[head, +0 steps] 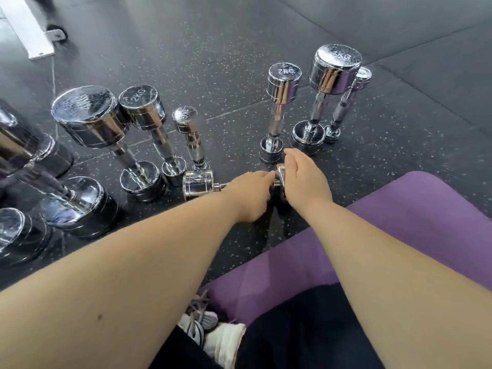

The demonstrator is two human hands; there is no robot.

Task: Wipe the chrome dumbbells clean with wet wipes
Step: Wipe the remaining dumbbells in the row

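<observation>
A small chrome dumbbell [198, 184] lies on its side on the black speckled floor, straight ahead of me. My left hand [251, 197] grips its handle, hiding most of the bar. My right hand [303, 177] is curled over its right end. No wet wipe shows in either hand. Several more chrome dumbbells stand upright on their ends: a 4KG one [91, 121], a 2KG one [145, 110] and a thin one [189, 126] on the left, and a 2KG one [282, 86], a 4KG one [332, 70] and a thin one [354, 89] on the right.
Larger chrome dumbbells [32, 166] crowd the left edge. A purple mat [399, 222] lies under me at the right. My shoe [202, 323] and dark trousers fill the bottom. A white equipment base with a wheel [40, 33] stands at the far left.
</observation>
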